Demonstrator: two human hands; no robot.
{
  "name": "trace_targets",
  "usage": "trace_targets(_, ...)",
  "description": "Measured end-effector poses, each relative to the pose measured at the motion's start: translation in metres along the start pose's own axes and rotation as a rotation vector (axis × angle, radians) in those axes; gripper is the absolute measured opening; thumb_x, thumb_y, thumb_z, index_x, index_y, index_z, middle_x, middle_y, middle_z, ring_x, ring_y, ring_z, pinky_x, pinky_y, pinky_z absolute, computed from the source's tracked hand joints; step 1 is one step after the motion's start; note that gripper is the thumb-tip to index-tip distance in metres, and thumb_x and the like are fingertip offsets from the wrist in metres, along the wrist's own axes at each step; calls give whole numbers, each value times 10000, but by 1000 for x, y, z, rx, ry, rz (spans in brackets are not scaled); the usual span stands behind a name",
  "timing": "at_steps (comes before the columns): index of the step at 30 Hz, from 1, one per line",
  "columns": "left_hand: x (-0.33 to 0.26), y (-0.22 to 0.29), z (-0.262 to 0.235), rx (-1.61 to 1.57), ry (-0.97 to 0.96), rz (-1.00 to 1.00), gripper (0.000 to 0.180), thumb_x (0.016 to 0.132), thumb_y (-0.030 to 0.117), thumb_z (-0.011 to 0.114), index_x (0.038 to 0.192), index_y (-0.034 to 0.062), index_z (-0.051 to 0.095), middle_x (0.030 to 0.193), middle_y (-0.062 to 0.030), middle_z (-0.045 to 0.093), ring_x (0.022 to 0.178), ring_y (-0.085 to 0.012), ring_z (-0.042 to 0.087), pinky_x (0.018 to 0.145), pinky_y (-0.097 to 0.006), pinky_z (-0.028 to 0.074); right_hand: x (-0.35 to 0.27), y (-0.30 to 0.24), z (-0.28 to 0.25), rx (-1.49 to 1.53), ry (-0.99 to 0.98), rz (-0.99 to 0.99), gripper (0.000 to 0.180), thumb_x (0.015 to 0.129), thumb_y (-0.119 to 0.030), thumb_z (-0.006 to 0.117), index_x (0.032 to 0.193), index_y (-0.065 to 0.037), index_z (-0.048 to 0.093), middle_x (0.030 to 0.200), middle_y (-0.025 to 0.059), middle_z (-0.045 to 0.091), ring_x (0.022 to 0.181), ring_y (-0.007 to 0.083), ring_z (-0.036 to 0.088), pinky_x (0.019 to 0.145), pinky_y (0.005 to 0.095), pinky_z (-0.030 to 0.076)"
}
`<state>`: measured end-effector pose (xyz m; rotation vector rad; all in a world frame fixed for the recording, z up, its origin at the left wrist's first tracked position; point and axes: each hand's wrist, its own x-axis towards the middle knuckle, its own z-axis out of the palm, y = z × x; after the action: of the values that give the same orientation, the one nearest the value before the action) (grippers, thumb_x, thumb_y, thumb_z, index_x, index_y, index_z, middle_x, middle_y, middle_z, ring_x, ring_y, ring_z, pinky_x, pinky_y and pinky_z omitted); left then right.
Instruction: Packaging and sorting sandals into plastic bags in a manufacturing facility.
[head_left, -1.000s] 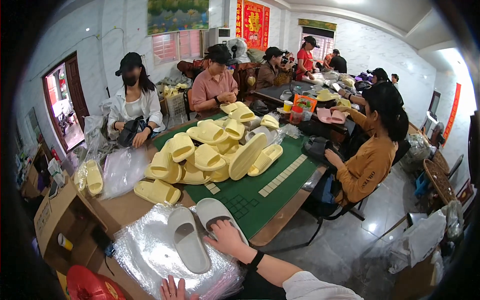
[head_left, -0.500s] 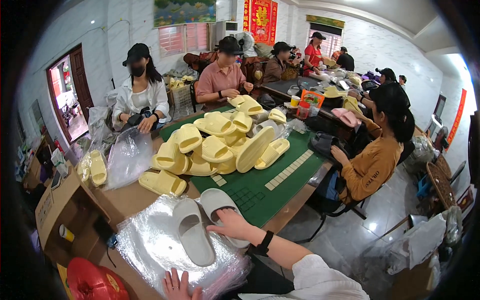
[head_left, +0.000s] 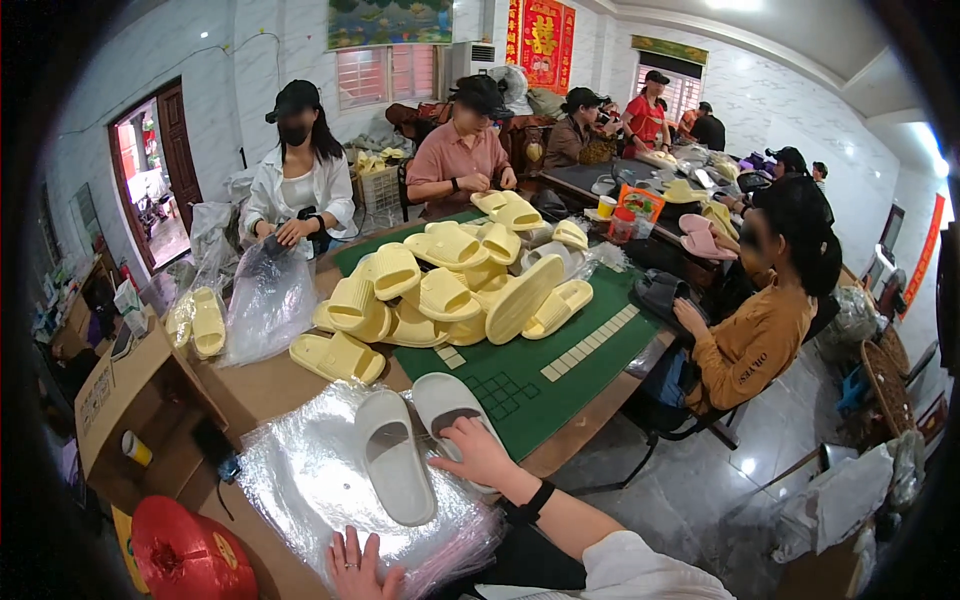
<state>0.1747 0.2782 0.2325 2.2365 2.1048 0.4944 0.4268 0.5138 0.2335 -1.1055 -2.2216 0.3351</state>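
Observation:
Two grey slippers lie side by side with their toes pointing away from me. The left slipper [head_left: 402, 482] rests on a stack of clear plastic bags [head_left: 300, 450]. My right hand [head_left: 475, 455] is on the right slipper [head_left: 447, 397], its fingers over the footbed just below the strap and its thumb towards the inner edge. Part of that slipper's heel is hidden under my hand. My left hand [head_left: 360, 568] lies flat on the near edge of the bags, fingers spread, holding nothing.
A heap of yellow slippers [head_left: 440, 292] covers the middle of the green mat [head_left: 520, 400]. At left stand a cardboard box [head_left: 150, 400] and a red cap [head_left: 185, 550]. Co-workers sit around the table; one [head_left: 300, 190] handles a dark slipper and a clear bag.
The view has shifted slightly, moving the scene a little to the right. My right hand stays on the right grey slipper, and my left hand remains flat on the bags.

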Motion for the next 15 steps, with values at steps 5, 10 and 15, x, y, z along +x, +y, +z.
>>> trace_targets(5,3,4,-2,-6,-14,11,679,876,444,633,1454,129,468,1563,-190,328,1434,-424,273,1181,-553,166,0,2,0,25,-4,16,553,853,-443,708,1142,23,632,1071,186,551,1043,363,517,937,427,442)
trace_targets(10,1,7,-7,-1,-26,-19,714,850,432,665,1457,119,457,1568,-191,316,1438,-410,276,1184,-543,169,0,3,3,41,-27,32,587,815,-447,741,1149,18,612,1079,200,541,1055,372,516,932,446,439)
trace_targets(15,-3,2,-3,-36,13,-15,661,862,405,657,1434,119,490,1559,-191,336,1435,-413,285,1182,-546,177,16,17,-8,7,-223,-26,702,783,-489,752,1227,26,576,1152,256,542,1083,389,527,964,464,436)
